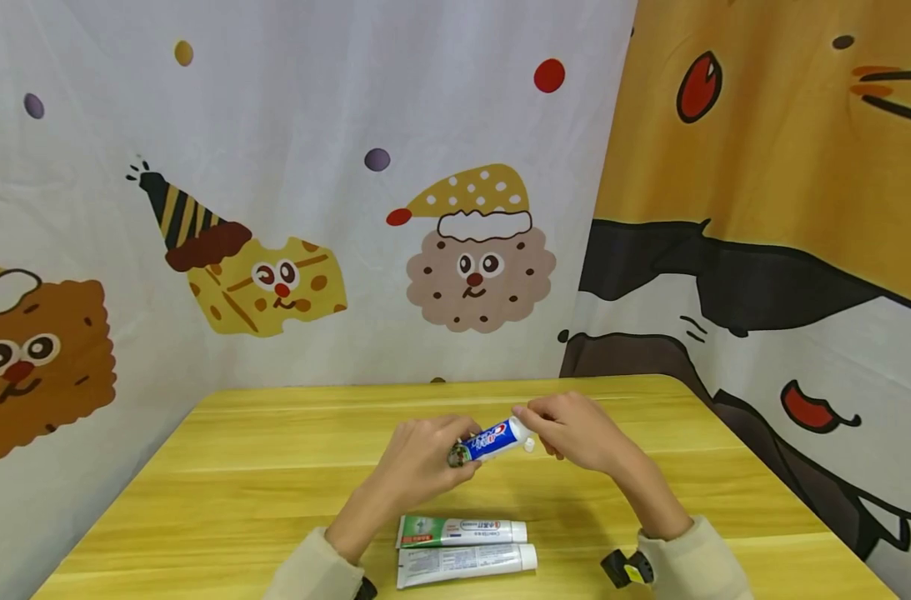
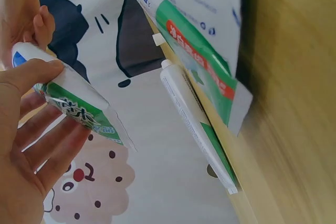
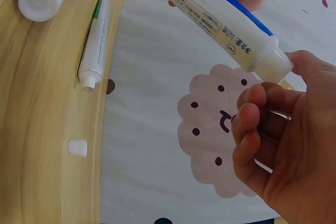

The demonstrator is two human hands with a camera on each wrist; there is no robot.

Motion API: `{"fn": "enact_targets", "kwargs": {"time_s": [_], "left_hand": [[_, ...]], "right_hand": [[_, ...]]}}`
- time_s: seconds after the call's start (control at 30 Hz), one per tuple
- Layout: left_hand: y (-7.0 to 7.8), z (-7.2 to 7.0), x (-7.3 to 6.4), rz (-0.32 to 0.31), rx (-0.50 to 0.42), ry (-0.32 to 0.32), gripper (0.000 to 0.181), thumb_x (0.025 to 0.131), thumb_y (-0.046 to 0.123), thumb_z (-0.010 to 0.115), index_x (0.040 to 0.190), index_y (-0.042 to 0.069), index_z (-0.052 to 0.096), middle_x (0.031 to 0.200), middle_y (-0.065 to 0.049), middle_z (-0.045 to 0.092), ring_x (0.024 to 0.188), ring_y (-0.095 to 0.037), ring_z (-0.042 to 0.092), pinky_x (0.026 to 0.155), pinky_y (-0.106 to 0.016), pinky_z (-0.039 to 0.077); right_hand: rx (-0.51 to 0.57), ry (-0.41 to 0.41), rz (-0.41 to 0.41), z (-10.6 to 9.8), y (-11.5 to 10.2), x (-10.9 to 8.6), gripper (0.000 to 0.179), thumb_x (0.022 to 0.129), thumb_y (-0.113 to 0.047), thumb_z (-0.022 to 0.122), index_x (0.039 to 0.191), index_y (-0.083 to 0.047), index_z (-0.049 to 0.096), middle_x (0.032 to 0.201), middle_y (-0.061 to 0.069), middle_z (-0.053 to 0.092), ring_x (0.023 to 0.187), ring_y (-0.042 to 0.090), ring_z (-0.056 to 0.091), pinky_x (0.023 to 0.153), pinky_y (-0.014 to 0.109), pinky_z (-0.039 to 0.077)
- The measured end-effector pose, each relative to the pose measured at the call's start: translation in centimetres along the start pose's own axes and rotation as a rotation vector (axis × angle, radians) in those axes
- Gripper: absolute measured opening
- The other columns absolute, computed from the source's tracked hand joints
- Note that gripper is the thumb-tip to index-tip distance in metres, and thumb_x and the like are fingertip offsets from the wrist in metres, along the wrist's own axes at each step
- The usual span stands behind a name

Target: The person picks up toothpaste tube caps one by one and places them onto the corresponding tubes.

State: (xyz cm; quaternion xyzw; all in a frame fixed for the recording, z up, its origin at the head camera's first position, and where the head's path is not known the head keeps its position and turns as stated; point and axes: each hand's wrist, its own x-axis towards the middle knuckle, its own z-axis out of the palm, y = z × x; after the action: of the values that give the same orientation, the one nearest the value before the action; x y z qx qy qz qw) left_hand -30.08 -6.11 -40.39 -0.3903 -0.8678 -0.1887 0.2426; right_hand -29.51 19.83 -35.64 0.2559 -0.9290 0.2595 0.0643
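Note:
My left hand [image 1: 428, 454] holds a blue, white and green toothpaste tube [image 1: 493, 440], tilted above the table. In the left wrist view, the thumb lies over the tube [image 2: 79, 98] and the fingers support it from below. At the tube's other end, my right hand [image 1: 578, 433] pinches the white cap [image 3: 274, 65] between thumb and index finger. Beyond them lies a toothpaste tube [image 3: 94, 48] with its nozzle bare; the head view mostly hides it. A small loose white cap [image 1: 529, 445] stands near that tube.
Two more capped toothpaste tubes, one green and white [image 1: 463, 531] and one mostly white [image 1: 466, 565], lie side by side nearer me. The yellow wooden table [image 1: 275, 500] ends at a patterned curtain [image 1: 335, 125] behind.

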Motion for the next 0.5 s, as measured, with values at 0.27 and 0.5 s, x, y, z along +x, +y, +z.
{"fn": "enact_targets", "kwargs": {"time_s": [0.27, 0.5], "left_hand": [[-0.7, 0.3, 0.1, -0.042, -0.037, -0.082, 0.033, 0.082, 0.030, 0.087, 0.110, 0.019, 0.073, 0.096, 0.006, 0.078, 0.067, 0.000, 0.060, 0.058, -0.013, 0.043], [-1.9, 1.7, 0.0, -0.057, 0.032, -0.325, 0.032, 0.084, 0.035, 0.086, 0.111, 0.021, 0.074, 0.099, 0.009, 0.078, 0.077, 0.000, 0.065, 0.068, -0.019, 0.050]], "right_hand": [[0.043, -0.049, 0.051, 0.1, 0.6, -0.1, 0.053, 0.108, -0.057, 0.040, 0.073, -0.023, 0.061, 0.055, -0.005, 0.057, 0.049, 0.014, 0.057, 0.050, 0.029, 0.046], [0.089, -0.053, 0.081, -0.3, 1.4, -0.2, 0.040, 0.110, -0.043, 0.046, 0.094, -0.014, 0.069, 0.062, 0.000, 0.062, 0.051, 0.019, 0.061, 0.051, 0.031, 0.048]]}}
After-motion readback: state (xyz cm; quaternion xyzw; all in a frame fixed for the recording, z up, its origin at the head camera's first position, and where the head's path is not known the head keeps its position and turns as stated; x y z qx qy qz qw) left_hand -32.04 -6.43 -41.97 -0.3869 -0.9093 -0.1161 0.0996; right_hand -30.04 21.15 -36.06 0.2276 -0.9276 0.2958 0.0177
